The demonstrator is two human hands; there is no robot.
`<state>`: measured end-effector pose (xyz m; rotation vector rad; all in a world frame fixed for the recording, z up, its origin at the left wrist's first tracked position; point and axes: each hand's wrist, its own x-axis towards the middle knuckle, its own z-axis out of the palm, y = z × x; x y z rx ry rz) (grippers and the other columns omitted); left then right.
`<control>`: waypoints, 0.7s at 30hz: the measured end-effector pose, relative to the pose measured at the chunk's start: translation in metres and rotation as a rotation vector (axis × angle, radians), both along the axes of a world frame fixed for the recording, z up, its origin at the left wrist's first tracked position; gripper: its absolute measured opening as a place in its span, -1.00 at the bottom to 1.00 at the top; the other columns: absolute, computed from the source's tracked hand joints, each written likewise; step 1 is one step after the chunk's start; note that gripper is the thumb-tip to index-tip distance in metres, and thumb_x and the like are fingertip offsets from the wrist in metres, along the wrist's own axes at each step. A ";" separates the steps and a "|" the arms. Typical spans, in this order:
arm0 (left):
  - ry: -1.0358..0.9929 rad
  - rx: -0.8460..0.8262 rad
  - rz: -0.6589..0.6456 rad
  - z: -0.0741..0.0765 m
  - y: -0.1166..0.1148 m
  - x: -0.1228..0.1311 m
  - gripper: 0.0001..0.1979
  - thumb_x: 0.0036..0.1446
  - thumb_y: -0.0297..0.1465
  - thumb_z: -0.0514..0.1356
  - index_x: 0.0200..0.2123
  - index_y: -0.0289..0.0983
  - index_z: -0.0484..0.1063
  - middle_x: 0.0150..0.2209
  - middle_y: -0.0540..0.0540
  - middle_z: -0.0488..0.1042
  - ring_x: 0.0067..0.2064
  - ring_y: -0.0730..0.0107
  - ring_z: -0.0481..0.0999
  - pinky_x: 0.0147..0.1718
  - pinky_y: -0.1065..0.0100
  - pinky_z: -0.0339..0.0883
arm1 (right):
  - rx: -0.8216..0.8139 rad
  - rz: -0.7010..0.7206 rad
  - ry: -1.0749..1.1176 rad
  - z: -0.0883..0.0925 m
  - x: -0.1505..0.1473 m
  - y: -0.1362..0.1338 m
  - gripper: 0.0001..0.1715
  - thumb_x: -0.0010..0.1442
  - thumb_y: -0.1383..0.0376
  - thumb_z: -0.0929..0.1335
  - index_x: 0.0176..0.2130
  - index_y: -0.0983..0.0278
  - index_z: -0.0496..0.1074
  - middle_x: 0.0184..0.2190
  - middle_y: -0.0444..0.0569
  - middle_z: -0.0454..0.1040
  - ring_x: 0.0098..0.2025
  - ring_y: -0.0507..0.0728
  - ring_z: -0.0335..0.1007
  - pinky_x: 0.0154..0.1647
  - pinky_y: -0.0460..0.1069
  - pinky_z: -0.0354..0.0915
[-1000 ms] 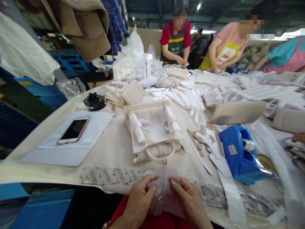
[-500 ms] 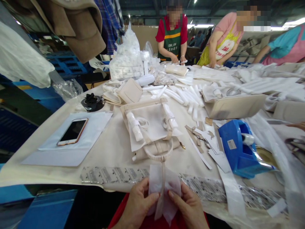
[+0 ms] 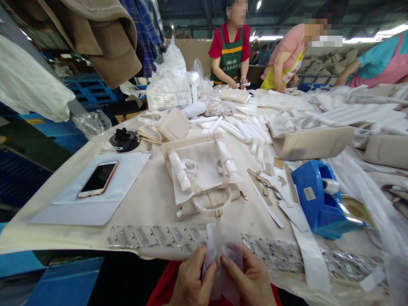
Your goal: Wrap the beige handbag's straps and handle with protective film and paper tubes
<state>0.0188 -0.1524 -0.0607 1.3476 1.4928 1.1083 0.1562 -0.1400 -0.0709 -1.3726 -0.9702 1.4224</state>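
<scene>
At the table's front edge, my left hand (image 3: 194,274) pinches one side of a translucent white wrapping sheet (image 3: 234,243). On its other side my right hand (image 3: 250,272) grips the same sheet, thumb pressed near the middle. A narrow beige strap (image 3: 219,231) runs down the sheet between my thumbs; its lower end is partly hidden. The strap leads up to the looped handle (image 3: 228,204) of a beige handbag (image 3: 204,146) lying on the table. White wrapped rolls (image 3: 180,170) and a white sheet cover the bag's front.
A phone (image 3: 98,178) rests on white paper at left, with a black tape roll (image 3: 124,139) behind. A blue tape dispenser (image 3: 315,204) and paper scraps (image 3: 270,187) are at right. White foam tubes (image 3: 245,129) lie behind the bag. Several co-workers stand across the table.
My left hand has shifted right, closer to the strap, and its side of the sheet is drawn in. The co-worker in the green apron has turned their head, and the one in yellow has moved left.
</scene>
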 end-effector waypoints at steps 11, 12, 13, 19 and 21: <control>0.100 0.241 -0.235 -0.014 -0.006 0.006 -0.57 0.29 -0.30 -0.08 0.10 -0.36 0.34 -0.18 -0.33 0.50 -0.14 0.15 0.50 -0.14 0.28 0.34 | -0.005 0.018 0.102 0.018 -0.001 0.004 -0.66 -0.10 0.04 0.48 -0.43 0.25 0.50 -0.52 -0.13 0.48 -0.41 0.10 0.34 -0.35 -0.07 0.29; 0.118 0.246 -0.243 -0.016 -0.006 0.006 -0.56 0.30 -0.32 -0.12 0.10 -0.35 0.35 -0.22 -0.33 0.49 -0.19 0.17 0.49 -0.20 0.29 0.36 | -0.030 0.017 0.134 0.020 -0.001 0.005 -0.65 -0.10 0.03 0.48 -0.45 0.25 0.50 -0.53 -0.13 0.47 -0.42 0.09 0.33 -0.35 -0.07 0.28; 0.135 0.250 -0.254 -0.017 -0.005 0.005 -0.56 0.30 -0.33 -0.14 0.09 -0.35 0.36 -0.27 -0.32 0.46 -0.25 0.20 0.48 -0.28 0.30 0.37 | -0.051 0.019 0.168 0.021 0.000 0.006 -0.64 -0.10 0.02 0.48 -0.46 0.25 0.50 -0.54 -0.14 0.46 -0.44 0.07 0.32 -0.37 -0.08 0.27; 0.127 0.313 -0.200 -0.011 0.004 0.002 -0.68 0.25 -0.40 -0.01 -0.04 -0.29 0.46 -0.33 -0.19 0.32 -0.32 0.32 0.40 -0.35 0.36 0.35 | -0.078 0.034 0.228 0.023 0.001 0.008 -0.66 -0.11 0.03 0.49 -0.43 0.24 0.51 -0.53 -0.15 0.47 -0.45 0.06 0.32 -0.40 -0.10 0.24; 0.101 0.307 -0.180 -0.012 0.005 0.000 -0.71 0.23 -0.43 0.02 -0.05 -0.23 0.45 -0.26 -0.18 0.34 -0.27 0.33 0.41 -0.29 0.38 0.34 | -0.095 0.034 0.249 0.022 0.000 0.008 -0.67 -0.12 0.07 0.50 -0.39 0.24 0.53 -0.50 -0.13 0.51 -0.42 0.09 0.36 -0.37 -0.08 0.27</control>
